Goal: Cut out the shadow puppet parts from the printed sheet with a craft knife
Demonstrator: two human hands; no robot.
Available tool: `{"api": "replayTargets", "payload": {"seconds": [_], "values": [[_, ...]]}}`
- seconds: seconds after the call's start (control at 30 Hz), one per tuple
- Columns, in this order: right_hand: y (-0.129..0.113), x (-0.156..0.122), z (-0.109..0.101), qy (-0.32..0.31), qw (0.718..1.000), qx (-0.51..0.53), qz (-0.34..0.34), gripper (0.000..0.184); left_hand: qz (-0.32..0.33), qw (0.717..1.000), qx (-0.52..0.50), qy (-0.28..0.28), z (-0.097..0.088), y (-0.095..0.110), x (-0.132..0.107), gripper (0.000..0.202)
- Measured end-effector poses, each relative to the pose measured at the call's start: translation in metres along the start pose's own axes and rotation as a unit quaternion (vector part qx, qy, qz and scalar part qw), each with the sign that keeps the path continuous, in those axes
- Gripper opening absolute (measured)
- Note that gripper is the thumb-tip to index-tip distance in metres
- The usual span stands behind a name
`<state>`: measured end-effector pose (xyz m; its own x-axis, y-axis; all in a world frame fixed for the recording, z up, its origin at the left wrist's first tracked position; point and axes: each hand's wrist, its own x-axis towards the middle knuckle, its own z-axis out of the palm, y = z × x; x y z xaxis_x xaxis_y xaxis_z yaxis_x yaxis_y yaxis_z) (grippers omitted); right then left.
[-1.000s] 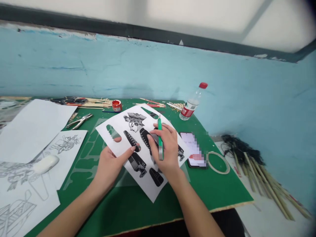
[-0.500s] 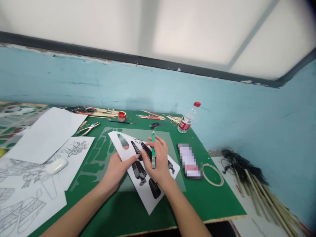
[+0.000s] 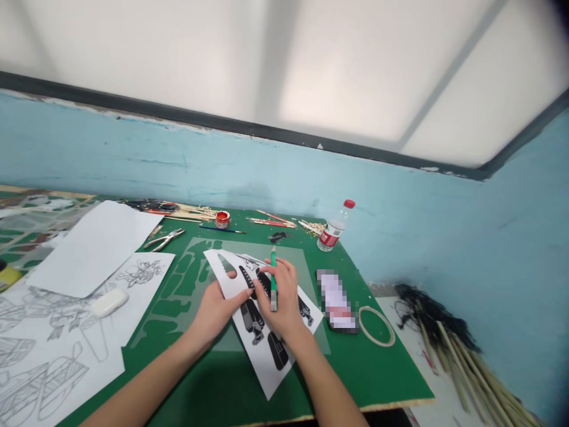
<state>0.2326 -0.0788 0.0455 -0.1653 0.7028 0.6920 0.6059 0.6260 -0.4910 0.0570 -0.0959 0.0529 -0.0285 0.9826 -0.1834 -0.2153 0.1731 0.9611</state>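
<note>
A white sheet printed with black figure parts (image 3: 267, 362) lies over a clear film on the green mat (image 3: 355, 367). My left hand (image 3: 217, 311) pinches the sheet's left side, thumb on top, fingers curled. My right hand (image 3: 282, 296) rests on the sheet's middle, closed round a green craft knife (image 3: 272, 276) whose tip points away from me. A small black cut-out piece (image 3: 278, 237) lies on the mat beyond the sheet.
White papers with line drawings (image 3: 53, 332) and a white mouse (image 3: 109, 302) lie left. Pliers (image 3: 166, 239), a red paint pot (image 3: 222, 219), sticks, a water bottle (image 3: 334, 226), a phone (image 3: 336, 299), a tape ring (image 3: 377, 326) and bamboo rods (image 3: 471, 362) surround the mat.
The view has tilted up and back. The sheet has turned and folded narrower between my hands, and a small black cut-out now lies on the mat behind it.
</note>
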Motion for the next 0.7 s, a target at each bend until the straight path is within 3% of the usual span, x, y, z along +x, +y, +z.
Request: {"api": "replayTargets", "payload": {"seconds": [0.2,0.27,0.4,0.7], "values": [[-0.001,0.004,-0.004,0.026,0.998,0.045,0.019,0.009,0.010,1.000,-0.009,-0.022,-0.001,0.001,-0.001,0.068],[-0.001,0.006,-0.007,0.035,0.997,0.057,0.031,0.014,0.010,1.000,-0.012,-0.022,-0.001,0.001,0.000,0.066],[-0.001,0.006,-0.010,0.012,0.998,0.062,0.018,0.026,0.010,1.000,-0.027,-0.011,0.000,-0.002,0.002,0.069],[-0.001,0.003,0.005,-0.022,0.996,0.080,0.019,0.018,0.008,0.998,-0.070,-0.005,0.002,-0.008,0.007,0.068]]}}
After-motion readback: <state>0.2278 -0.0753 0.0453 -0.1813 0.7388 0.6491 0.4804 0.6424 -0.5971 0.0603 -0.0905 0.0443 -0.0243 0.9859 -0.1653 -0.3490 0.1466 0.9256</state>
